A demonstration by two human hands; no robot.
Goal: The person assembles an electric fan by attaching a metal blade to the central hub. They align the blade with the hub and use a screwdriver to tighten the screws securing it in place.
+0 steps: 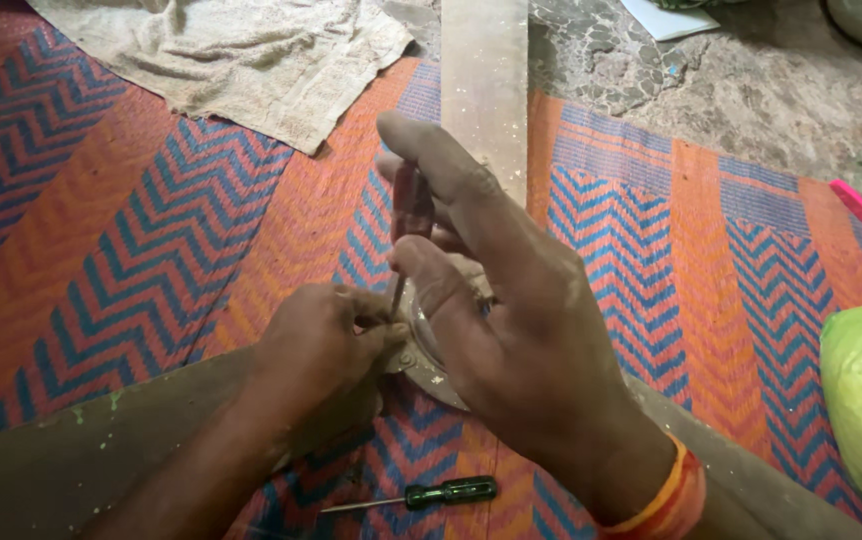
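1 head-worn view looks steeply down, close over both hands; striped mat (151,250) fills the background.

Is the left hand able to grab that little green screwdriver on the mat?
Probably yes. The screwdriver lies bare on the mat, just below the left hand, nothing covering it. But that hand's fingers are pinching a small metal part.

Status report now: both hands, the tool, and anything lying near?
Right hand upright on a screwdriver. Left hand pinching a small metal part at its tip. Spare green-handled screwdriver on the zigzag mat.
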